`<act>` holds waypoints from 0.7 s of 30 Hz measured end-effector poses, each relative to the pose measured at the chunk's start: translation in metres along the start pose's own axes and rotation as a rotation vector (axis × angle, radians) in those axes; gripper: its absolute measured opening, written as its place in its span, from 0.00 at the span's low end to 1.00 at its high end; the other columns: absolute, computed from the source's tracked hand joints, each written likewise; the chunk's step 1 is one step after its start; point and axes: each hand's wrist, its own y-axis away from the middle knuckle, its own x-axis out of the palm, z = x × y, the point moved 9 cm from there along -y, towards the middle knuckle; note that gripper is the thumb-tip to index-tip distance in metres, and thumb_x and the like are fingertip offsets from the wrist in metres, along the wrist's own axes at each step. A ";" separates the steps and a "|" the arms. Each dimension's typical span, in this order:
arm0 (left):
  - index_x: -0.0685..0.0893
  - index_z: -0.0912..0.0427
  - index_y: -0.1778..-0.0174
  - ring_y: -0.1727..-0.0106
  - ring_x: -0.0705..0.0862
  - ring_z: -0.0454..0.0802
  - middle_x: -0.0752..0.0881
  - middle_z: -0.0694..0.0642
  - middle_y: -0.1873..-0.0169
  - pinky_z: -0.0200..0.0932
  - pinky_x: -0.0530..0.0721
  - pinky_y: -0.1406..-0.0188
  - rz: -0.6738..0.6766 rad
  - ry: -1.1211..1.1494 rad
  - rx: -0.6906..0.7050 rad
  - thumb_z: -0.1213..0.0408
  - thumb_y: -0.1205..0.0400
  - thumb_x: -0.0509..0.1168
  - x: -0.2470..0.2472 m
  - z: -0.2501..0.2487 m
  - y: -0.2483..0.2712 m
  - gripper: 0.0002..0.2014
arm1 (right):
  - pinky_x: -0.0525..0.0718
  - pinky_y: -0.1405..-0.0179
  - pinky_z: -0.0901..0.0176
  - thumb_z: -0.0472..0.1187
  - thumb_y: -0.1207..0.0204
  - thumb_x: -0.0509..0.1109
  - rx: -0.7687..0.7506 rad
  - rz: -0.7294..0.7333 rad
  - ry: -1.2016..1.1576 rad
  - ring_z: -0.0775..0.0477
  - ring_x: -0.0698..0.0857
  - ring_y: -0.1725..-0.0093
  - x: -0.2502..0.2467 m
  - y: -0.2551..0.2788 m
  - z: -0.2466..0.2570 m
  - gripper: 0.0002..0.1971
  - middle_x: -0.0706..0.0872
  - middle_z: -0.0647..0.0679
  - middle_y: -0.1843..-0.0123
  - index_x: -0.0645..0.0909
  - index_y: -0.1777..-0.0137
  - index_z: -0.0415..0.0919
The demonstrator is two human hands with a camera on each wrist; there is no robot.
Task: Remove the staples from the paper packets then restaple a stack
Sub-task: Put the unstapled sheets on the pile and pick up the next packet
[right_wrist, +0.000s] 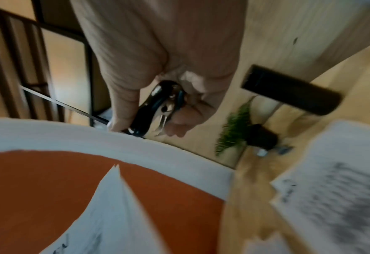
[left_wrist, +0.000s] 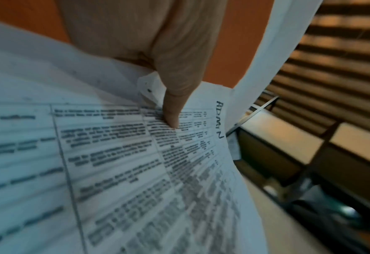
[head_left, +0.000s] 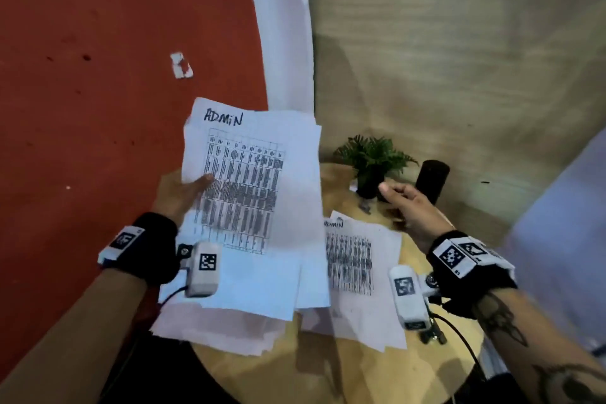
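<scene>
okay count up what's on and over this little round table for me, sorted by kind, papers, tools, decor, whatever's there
Paper packets marked ADMIN: 2, one held up by the left hand at, one lying on the table at
Staple removers: 1, gripped in the right hand at
Potted plants: 1
Black cylinders: 1
Total: 5. Loose sheets under the held packet are too overlapped to count.

Dim, warm light; wrist views motion-blurred, perhaps defocused.
</scene>
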 end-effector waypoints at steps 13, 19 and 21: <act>0.62 0.67 0.21 0.29 0.71 0.72 0.70 0.72 0.27 0.63 0.72 0.33 0.133 -0.838 -0.492 0.60 0.25 0.75 0.008 0.243 -0.054 0.40 | 0.68 0.72 0.62 0.52 0.20 0.64 0.573 -0.026 0.451 0.50 0.72 0.72 -0.038 0.001 -0.300 0.20 0.73 0.43 0.68 0.70 0.55 0.32; 0.68 0.59 0.25 0.26 0.64 0.66 0.68 0.65 0.26 0.59 0.68 0.33 0.261 -1.206 -0.194 0.56 0.22 0.69 0.110 0.210 -0.059 0.30 | 0.72 0.56 0.57 0.55 0.21 0.63 0.668 -0.098 0.441 0.42 0.79 0.53 -0.049 -0.007 -0.317 0.25 0.79 0.38 0.51 0.72 0.42 0.29; 0.77 0.61 0.33 0.30 0.70 0.65 0.75 0.66 0.32 0.54 0.70 0.34 0.375 -1.031 -0.140 0.58 0.22 0.69 0.170 0.202 -0.052 0.23 | 0.73 0.48 0.53 0.54 0.21 0.64 0.681 -0.092 0.432 0.39 0.80 0.45 -0.050 -0.007 -0.320 0.26 0.79 0.36 0.45 0.71 0.40 0.29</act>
